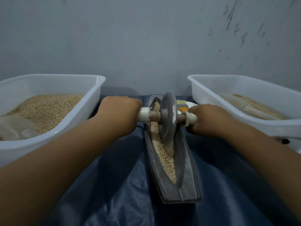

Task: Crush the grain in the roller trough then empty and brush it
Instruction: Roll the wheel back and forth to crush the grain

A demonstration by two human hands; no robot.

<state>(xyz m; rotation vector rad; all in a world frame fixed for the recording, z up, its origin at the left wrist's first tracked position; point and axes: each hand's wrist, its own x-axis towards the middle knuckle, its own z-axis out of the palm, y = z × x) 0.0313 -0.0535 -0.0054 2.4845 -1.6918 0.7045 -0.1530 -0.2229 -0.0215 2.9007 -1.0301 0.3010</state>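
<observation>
2 hands: left hand (119,110) & right hand (210,119) curled round 1 roller (167,116) axle; 1 trough (185,162), 2 tubs (53,131).

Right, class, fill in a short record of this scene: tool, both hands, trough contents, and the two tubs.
tool: grey roller disc on an axle, standing in the trough
left hand: grips the white left handle
right hand: grips the white right handle
trough contents: grain, partly crushed
left tub: holds much grain
right tub: holds less grain
</observation>
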